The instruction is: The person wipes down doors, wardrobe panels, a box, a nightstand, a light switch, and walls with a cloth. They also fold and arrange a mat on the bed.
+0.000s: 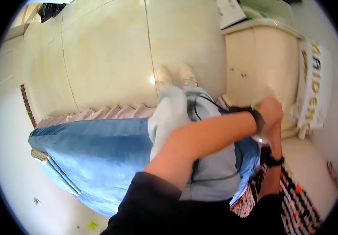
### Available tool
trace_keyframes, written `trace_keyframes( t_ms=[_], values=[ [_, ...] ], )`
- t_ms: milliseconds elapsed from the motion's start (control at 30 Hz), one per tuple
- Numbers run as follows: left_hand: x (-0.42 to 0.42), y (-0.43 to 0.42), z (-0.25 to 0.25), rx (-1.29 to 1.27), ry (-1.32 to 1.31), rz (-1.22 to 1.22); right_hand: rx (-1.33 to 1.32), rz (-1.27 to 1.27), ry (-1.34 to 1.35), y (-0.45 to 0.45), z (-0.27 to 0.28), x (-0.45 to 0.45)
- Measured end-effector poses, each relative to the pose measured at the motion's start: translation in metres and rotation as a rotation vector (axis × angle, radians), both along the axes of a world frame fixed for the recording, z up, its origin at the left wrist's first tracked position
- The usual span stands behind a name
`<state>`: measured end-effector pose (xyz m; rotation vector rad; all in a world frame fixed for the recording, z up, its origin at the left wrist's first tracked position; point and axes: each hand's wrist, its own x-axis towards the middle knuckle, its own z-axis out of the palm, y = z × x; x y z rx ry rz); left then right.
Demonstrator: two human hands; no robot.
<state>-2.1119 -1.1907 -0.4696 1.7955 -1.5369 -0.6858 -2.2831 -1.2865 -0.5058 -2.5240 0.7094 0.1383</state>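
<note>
My left arm reaches across my lap to the right, and my left hand [271, 111] is curled, with a dark band at its wrist. My right hand [275, 137] is close against it and blurred, with a black band [273, 161] on that wrist. What the fingers hold is hidden. A shiny silver round piece [259, 139] shows beside the hands. A thin black cable [216, 179] loops over my light grey trousers [212, 161].
Blue bedding [98, 160] with a pinkish ruffled edge [128, 111] lies at left. A cream cabinet [261, 58] and a lettered white banner [316, 86] stand at upper right. Below right is a patterned woven cloth [299, 203]. My shoes [188, 75] rest on the tiled floor [106, 51].
</note>
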Motion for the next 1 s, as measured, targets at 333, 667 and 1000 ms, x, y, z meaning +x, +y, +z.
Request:
trace_keyframes(
  t_ms=[333,667,1000],
  values=[
    [-0.019,-0.03,-0.012,0.315,0.262,0.092,-0.087,0.055,0.251,0.012,0.043,0.009],
    [0.162,0.194,0.064,0.234,0.28,0.787,0.291,0.359,0.365,0.158,0.159,0.285],
    [0.246,0.43,0.126,0.089,0.538,1.329,0.295,0.913,0.351,0.362,0.224,0.448]
  ],
)
